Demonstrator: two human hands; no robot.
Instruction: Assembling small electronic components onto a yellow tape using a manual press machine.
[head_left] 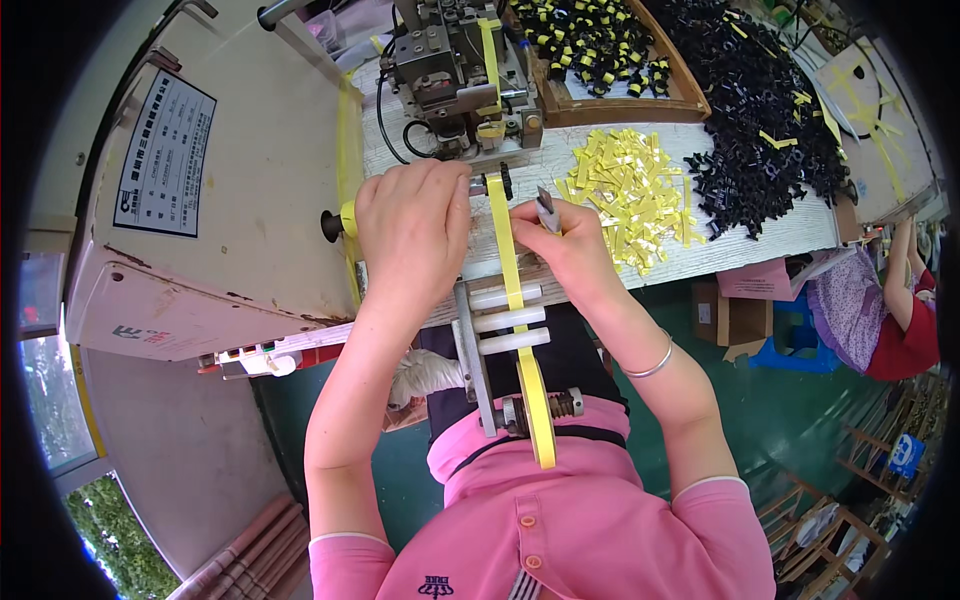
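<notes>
My left hand (415, 225) is closed, its fingers curled at the end of a short metal shaft beside a black toothed wheel (505, 181). What its fingertips grip is hidden. Between my hands, a yellow tape (506, 245) runs from a reel (540, 420) past white rollers (512, 318) up to the wheel. My right hand (577, 250) holds a small grey pointed tool (547, 212), tip upward, with its fingertips close to the tape's right side. The tool's exact kind is unclear.
A metal machine (450, 75) stands just beyond my hands, beside a large beige cabinet (250, 150). Cut yellow strips (630, 190) and black parts (770, 150) lie in heaps at right. Behind them is a wooden tray (625, 112) of black-and-yellow pieces. Another person (890, 310) sits far right.
</notes>
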